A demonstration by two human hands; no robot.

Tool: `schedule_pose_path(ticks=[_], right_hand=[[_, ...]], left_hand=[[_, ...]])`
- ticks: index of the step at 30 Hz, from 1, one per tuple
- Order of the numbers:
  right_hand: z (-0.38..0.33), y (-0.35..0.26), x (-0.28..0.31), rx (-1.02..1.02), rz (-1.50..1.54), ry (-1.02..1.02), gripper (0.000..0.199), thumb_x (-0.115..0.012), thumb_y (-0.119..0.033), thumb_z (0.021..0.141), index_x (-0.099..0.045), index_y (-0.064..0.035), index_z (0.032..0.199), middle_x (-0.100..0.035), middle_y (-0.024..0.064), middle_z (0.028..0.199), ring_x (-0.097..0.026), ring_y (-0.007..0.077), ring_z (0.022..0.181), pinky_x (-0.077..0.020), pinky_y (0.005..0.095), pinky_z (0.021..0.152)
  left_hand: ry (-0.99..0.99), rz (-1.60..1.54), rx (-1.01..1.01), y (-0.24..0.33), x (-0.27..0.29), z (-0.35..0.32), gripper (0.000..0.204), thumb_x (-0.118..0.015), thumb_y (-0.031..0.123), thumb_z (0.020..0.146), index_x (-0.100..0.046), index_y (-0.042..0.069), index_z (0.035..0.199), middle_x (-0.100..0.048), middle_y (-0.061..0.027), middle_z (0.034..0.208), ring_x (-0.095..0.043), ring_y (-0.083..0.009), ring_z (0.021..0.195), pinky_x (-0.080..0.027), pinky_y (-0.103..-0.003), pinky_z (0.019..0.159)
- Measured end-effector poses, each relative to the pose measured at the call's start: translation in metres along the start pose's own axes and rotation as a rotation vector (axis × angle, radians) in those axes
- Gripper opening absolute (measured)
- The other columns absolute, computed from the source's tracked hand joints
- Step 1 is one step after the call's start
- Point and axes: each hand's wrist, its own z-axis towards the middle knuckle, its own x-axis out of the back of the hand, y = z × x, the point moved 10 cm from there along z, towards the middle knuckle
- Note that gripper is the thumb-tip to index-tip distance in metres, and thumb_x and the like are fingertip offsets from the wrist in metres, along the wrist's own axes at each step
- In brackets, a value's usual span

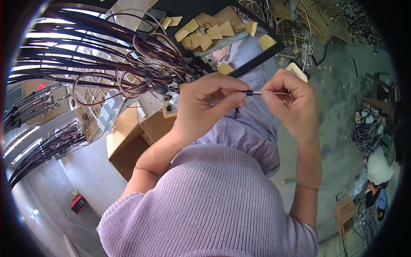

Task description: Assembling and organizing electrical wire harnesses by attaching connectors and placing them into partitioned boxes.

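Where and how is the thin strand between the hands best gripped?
Probably by the black section of the thin strand, in a fingertip pinch from the left, with the pale part steadied from the right. It runs roughly level and looks too slim for a full grip. The left hand and right hand pinch it from those sides.

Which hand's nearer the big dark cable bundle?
Left. The left hand is just below and right of the cable bundle's right end in view; the right hand is farther right, past the left.
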Motion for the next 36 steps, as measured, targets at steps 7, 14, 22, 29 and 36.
schedule_pose_path(ticks=[7, 14, 22, 29, 36], right_hand=[[-0.007, -0.042, -0.021, 0.246, -0.244, -0.084, 0.011, -0.068, 0.004, 0.071, -0.061, -0.0021, 0.077, -0.056, 0.0024, 0.075, -0.052, 0.0102, 0.063, -0.0433, 0.0230, 0.055], [-0.009, -0.054, -0.020, 0.259, -0.330, -0.022, 0.012, -0.069, 0.003, 0.071, -0.060, -0.0032, 0.078, -0.057, 0.0026, 0.074, -0.052, 0.0113, 0.059, -0.0433, 0.0238, 0.053], [-0.012, -0.061, -0.023, 0.243, -0.431, 0.022, 0.015, -0.069, 0.002, 0.071, -0.058, -0.0037, 0.078, -0.056, 0.0031, 0.073, -0.052, 0.0127, 0.057, -0.0430, 0.0242, 0.050], [-0.013, -0.062, -0.025, 0.275, -0.403, 0.044, 0.016, -0.070, 0.003, 0.070, -0.057, -0.0033, 0.078, -0.056, 0.0033, 0.073, -0.054, 0.0137, 0.059, -0.0448, 0.0247, 0.050], [-0.016, -0.063, -0.028, 0.311, -0.388, 0.070, 0.017, -0.071, 0.003, 0.071, -0.057, -0.0038, 0.077, -0.057, 0.0037, 0.073, -0.056, 0.0142, 0.060, -0.0474, 0.0247, 0.048]], left_hand=[[-0.628, -1.006, 0.512, -0.014, -0.065, -0.019, 0.097, -0.006, 0.075, 0.085, -0.002, 0.002, 0.147, -0.059, -0.0255, 0.065, -0.055, -0.0233, 0.039, -0.043, -0.023, 0.035], [-0.770, -1.349, 0.438, -0.003, -0.062, -0.022, 0.096, -0.003, 0.077, 0.082, 0.001, 0.008, 0.149, -0.054, -0.0226, 0.058, -0.048, -0.0174, 0.035, -0.039, -0.022, 0.031], [-0.851, -1.248, 0.366, -0.001, -0.062, -0.028, 0.101, 0.001, 0.081, 0.077, 0.002, 0.011, 0.149, -0.054, -0.0206, 0.059, -0.047, -0.0146, 0.036, -0.038, -0.020, 0.032], [-0.817, -1.315, 0.388, 0.001, -0.064, -0.025, 0.109, -0.002, 0.086, 0.072, 0.005, 0.007, 0.148, -0.053, -0.0202, 0.058, -0.045, -0.0140, 0.036, -0.038, -0.020, 0.033], [-0.851, -1.309, 0.317, 0.004, -0.061, -0.025, 0.115, -0.004, 0.088, 0.070, 0.008, 0.004, 0.147, -0.055, -0.0211, 0.060, -0.049, -0.0155, 0.039, -0.040, -0.021, 0.033]])
